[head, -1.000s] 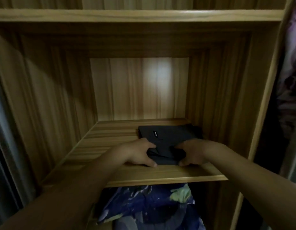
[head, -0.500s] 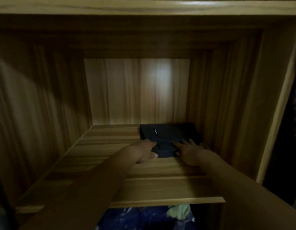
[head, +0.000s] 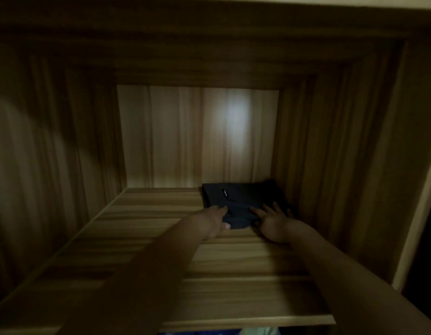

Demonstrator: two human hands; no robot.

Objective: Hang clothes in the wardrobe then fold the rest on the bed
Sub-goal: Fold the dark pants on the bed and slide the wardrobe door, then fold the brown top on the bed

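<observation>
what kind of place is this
Probably the inside of a wooden wardrobe: a deep shelf, a wood back panel closing it in, and a folded dark garment lying at the back right.

The shelf [head: 149, 238] is striped wood grain with a smooth, faintly glossy finish; the folded garment [head: 243, 199] is dark matt cloth.

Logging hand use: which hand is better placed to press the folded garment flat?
Probably the right hand: fingers spread flat on the dark folded garment; the left hand only pinches its front corner.
</observation>
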